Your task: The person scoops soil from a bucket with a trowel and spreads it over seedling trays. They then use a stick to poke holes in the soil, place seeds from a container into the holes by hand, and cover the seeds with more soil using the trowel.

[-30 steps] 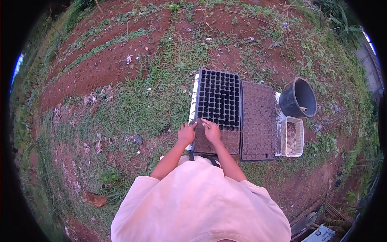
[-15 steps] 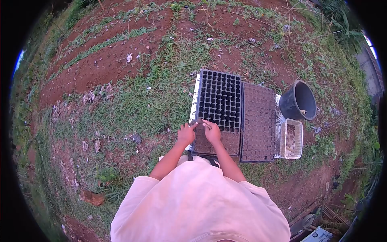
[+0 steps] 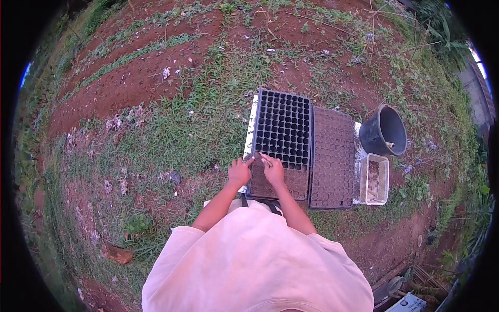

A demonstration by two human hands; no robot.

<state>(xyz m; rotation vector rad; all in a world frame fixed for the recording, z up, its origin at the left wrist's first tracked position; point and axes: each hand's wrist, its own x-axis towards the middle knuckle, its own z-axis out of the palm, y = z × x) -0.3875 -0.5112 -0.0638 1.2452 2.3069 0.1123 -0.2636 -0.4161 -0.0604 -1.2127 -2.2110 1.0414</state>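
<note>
A black seedling tray (image 3: 283, 127) lies in front of me, its far cells hollow and its near cells filled with brown soil (image 3: 291, 182). At its left rim is my left hand (image 3: 239, 172), closed on the edge with the thumb toward the cells. My right hand (image 3: 273, 170) is over the tray, where soil-filled and hollow cells meet. Its thumb and index finger are drawn together at the left cells; whatever is between them is too small to make out. Beside this tray, a second seedling tray (image 3: 331, 156) is filled with soil nearly throughout.
Right of the trays stand a black bucket (image 3: 371, 132) and a pale plastic basket (image 3: 385, 179) with some brown material inside. A white board (image 3: 251, 125) shows under the trays. Weedy grass (image 3: 182, 135) and red soil beds (image 3: 119, 93) surround them.
The view has shifted very slightly. Both hands stay at nearly the same spots on the tray, with no clear change in grip.
</note>
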